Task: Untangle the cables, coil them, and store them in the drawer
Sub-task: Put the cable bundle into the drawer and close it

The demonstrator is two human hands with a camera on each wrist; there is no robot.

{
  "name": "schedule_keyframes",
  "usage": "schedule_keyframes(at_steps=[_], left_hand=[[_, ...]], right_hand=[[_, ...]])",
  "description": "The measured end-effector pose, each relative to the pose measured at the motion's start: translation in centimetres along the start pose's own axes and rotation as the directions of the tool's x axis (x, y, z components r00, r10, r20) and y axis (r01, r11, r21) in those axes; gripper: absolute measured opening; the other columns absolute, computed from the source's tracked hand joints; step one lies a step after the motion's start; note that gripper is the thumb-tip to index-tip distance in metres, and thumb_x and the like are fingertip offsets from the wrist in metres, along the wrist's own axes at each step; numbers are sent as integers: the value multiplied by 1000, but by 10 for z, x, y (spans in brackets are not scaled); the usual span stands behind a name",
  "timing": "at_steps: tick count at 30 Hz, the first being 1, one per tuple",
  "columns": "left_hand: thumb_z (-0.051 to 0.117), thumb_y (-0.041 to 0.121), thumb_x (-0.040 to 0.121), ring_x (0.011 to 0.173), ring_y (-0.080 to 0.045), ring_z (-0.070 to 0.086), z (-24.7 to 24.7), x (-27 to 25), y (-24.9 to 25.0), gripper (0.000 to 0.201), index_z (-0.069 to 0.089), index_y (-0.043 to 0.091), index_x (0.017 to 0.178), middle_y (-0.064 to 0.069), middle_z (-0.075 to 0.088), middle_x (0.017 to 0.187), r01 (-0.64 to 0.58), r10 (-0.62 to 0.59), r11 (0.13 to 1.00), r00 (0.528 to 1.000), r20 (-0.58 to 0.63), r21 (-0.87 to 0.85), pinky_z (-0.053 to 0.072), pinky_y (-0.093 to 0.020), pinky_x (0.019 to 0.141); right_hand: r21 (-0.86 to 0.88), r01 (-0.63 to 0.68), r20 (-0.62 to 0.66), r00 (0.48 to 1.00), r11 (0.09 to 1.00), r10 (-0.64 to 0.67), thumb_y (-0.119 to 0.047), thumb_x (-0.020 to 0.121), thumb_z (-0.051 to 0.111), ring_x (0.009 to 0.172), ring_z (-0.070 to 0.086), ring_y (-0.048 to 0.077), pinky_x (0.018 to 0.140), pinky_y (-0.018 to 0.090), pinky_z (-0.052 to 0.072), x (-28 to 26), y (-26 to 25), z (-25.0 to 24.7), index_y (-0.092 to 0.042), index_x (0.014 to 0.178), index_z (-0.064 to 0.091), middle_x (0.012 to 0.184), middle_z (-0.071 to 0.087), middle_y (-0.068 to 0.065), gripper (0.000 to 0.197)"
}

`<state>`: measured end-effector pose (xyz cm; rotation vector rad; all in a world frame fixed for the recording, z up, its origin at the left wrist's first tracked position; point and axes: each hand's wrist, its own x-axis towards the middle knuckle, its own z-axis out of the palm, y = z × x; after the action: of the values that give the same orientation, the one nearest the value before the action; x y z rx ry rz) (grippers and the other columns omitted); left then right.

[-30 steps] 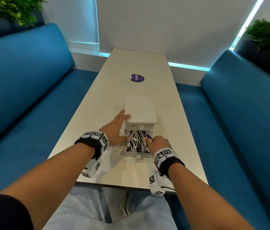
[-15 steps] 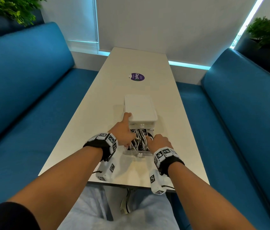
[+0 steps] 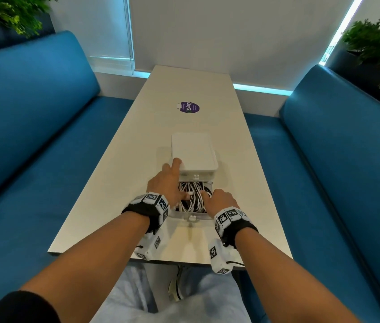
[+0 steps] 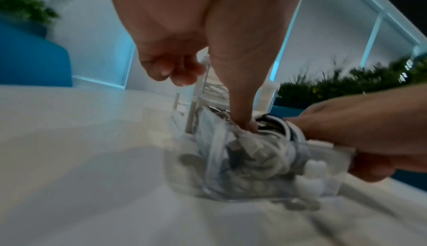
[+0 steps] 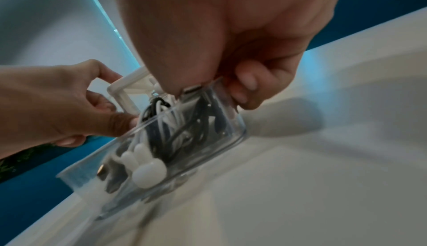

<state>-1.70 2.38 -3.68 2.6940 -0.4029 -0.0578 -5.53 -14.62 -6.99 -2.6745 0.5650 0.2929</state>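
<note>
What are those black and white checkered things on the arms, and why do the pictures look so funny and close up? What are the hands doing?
There is no machine here, only a person sitting at a long table. The checkered bands are wrist straps that carry small cameras. One picture comes from a camera on the person's head, looking down. The other two come from those wrist cameras, so the fingers look huge and a bit blurry.

On the table stands a small white drawer box with its clear drawer pulled out. The drawer is full of white and black cables.

The left hand has fingers on the box and its thumb pressing down on the cables. The right hand has its fingers curled over the drawer's side wall. Farther along the table is a round purple sticker.
</note>
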Motion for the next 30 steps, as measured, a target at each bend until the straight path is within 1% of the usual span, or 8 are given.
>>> schedule_keyframes(at_steps=[2, 5, 9, 12, 16, 21, 25, 30], left_hand=[[87, 48, 63, 96, -27, 53, 2, 3, -1, 91, 30, 23, 129, -7, 42, 116, -5, 17, 988, 997, -78, 155, 51, -40, 74], [89, 49, 58, 109, -30, 47, 6, 10, -2, 93, 36, 16, 126, -11, 34, 132, -41, 81, 970, 984, -159, 239, 48, -40, 78], [91, 33, 61, 133, -31, 39, 7, 18, 0, 104, 28, 9, 139, -9, 22, 156, -93, 103, 989, 991, -91, 116, 48, -43, 92], [89, 25, 67, 125, -32, 49, 1, 22, -2, 109, 18, 6, 148, -12, 36, 148, -123, 123, 992, 992, -38, 10, 49, -40, 93], [70, 14, 86, 112, -36, 58, -11, 26, -15, 76, 24, 9, 147, -10, 39, 143, -199, 199, 979, 980, -16, -39, 51, -47, 87], [80, 24, 79, 122, -30, 54, -12, 22, -17, 97, 14, 17, 150, -3, 34, 149, -182, 188, 976, 981, 43, -118, 50, -43, 93], [69, 21, 89, 130, -24, 47, -15, 23, -23, 84, 15, 17, 154, -3, 36, 151, -181, 190, 968, 981, 35, -173, 41, -31, 98], [73, 6, 81, 113, -33, 55, -5, 27, -19, 77, 26, 12, 143, -9, 39, 140, -204, 204, 975, 979, -7, -92, 52, -48, 87]], right_hand=[[81, 16, 28, 999, 997, -18, -68, 95, 30, 85, 55, 30, 73, 34, 45, 2, 3, 1, -9, 100, 55, 110, 64, 15, 64], [129, 37, 67, 997, 991, -45, -90, 77, 22, 93, 60, 31, 78, 39, 48, -1, 7, 0, -11, 118, 53, 114, 62, 13, 95], [154, -14, 98, 995, 988, -2, -95, 57, 47, 101, 61, 30, 84, 40, 52, -1, 5, 0, -12, 125, 50, 120, 61, 10, 108], [211, -105, 127, 989, 972, 80, -89, 58, 59, 110, 59, 31, 84, 38, 51, 7, 1, 0, -9, 135, 46, 128, 58, 12, 111], [285, -126, 59, 992, 950, 114, -83, 61, 64, 107, 60, 31, 76, 35, 49, 12, -5, -2, -10, 132, 46, 125, 59, 11, 104], [296, -98, 4, 995, 950, 101, -80, 62, 64, 98, 63, 32, 79, 40, 55, 15, -18, -6, -12, 124, 46, 118, 61, 11, 94], [324, -53, 52, 998, 944, 39, -77, 70, 65, 98, 60, 28, 74, 34, 48, 16, -10, -10, -10, 127, 44, 120, 59, 10, 90], [357, -87, 127, 991, 930, 44, -93, 60, 52, 92, 65, 26, 83, 41, 55, 15, -9, -14, -13, 129, 42, 118, 60, 8, 106]])
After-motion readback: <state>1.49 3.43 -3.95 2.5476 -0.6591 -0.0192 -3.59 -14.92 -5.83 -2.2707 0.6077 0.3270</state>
